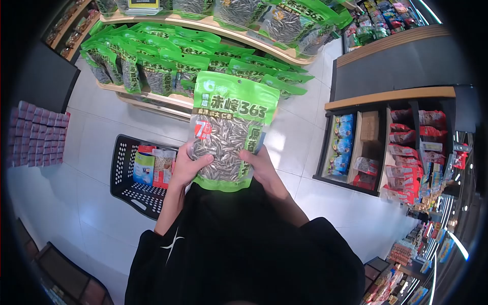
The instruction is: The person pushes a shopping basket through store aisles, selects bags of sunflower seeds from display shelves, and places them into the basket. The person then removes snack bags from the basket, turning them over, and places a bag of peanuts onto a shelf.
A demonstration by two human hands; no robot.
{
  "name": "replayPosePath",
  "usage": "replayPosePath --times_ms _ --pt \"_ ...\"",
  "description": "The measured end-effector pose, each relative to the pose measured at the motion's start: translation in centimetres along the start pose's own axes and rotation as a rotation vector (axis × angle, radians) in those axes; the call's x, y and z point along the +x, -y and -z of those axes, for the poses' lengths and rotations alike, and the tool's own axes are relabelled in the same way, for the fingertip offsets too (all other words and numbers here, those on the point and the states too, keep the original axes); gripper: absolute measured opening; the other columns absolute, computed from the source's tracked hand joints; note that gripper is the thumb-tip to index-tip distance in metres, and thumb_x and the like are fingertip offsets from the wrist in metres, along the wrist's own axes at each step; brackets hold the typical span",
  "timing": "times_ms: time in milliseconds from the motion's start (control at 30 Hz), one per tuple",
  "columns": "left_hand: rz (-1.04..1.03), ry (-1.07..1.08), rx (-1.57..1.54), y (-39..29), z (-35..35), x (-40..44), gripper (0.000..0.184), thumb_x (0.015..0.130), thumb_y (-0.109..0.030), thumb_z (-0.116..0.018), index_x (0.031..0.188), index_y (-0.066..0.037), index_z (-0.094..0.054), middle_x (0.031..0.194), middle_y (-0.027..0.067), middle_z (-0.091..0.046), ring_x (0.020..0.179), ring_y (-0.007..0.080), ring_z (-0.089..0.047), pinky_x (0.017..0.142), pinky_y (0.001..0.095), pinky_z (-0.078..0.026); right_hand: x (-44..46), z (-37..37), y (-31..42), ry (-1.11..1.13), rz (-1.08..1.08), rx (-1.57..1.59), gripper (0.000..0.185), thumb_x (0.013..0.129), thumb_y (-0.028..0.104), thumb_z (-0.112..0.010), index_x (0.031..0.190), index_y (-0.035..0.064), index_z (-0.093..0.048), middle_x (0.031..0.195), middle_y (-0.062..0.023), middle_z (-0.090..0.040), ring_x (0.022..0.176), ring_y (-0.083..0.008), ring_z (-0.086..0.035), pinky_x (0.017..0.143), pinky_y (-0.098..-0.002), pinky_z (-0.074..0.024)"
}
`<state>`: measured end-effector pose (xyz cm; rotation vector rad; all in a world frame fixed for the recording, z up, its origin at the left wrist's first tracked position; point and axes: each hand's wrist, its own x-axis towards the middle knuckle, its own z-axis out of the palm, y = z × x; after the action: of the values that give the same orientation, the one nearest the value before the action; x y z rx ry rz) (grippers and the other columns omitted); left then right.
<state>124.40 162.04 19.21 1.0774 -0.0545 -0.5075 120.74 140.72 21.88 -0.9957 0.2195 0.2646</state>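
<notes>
A green and clear bag of sunflower seeds (226,134) is held upright in front of my body, its printed front facing me. My left hand (189,165) grips its lower left edge, with the thumb across the front. On the lower right edge my right hand (258,160) has its thumb on the front too; the other fingers of both hands are behind the bag. Beyond it, similar green bags (157,71) stand in rows on a shelf (147,95).
A black basket (121,165) with several packages (144,168) is on the floor at the left. Stacked packs (38,134) stand further left. At the right is a display case (378,147) with red bags (405,170). An upper shelf (203,23) holds more seed bags.
</notes>
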Motion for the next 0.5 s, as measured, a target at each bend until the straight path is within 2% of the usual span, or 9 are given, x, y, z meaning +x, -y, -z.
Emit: replayPosePath --times_ms 67,233,300,500 --pt "0.042 -0.088 0.058 -0.3 -0.6 0.7 0.032 0.083 -0.008 -0.071 0.112 0.001 -0.062 0.098 0.0037 -0.067 0.087 0.0095 -0.061 0.081 0.0268 -0.049 0.7 1.2 0.3 -0.061 -0.012 0.016 0.048 0.087 0.015 -0.070 0.128 0.0000 -0.051 0.119 -0.0087 -0.063 0.108 -0.0176 -0.059 0.095 -0.0344 -0.0464" --pt "-0.013 -0.164 0.155 0.3 -2.3 3.3 0.031 0.089 -0.019 -0.067 0.112 0.002 -0.062 0.100 0.0026 -0.066 0.088 0.0087 -0.058 0.081 0.0259 -0.047 3.0 4.5 1.9 -0.110 -0.008 0.115 0.051 0.091 0.025 -0.065 0.132 0.0018 -0.048 0.125 -0.0077 -0.059 0.114 -0.0174 -0.055 0.098 -0.0347 -0.0421" --pt "-0.040 -0.060 0.050 0.3 -2.5 3.9 0.035 0.091 -0.023 -0.065 0.115 0.002 -0.061 0.103 0.0034 -0.065 0.091 0.0083 -0.057 0.083 0.0259 -0.046 3.8 5.5 2.1 -0.038 0.005 0.166 0.051 0.092 0.028 -0.064 0.132 0.0021 -0.048 0.126 -0.0077 -0.058 0.115 -0.0173 -0.054 0.098 -0.0350 -0.0416" --pt "0.048 -0.134 -0.086 1.2 -4.5 6.7 0.047 0.089 -0.025 -0.066 0.126 0.002 -0.054 0.112 0.0071 -0.065 0.100 0.0144 -0.060 0.089 0.0280 -0.046 5.7 8.0 5.0 -0.034 0.024 0.181 0.052 0.093 0.029 -0.062 0.134 0.0019 -0.047 0.127 -0.0076 -0.058 0.114 -0.0173 -0.054 0.098 -0.0350 -0.0417"
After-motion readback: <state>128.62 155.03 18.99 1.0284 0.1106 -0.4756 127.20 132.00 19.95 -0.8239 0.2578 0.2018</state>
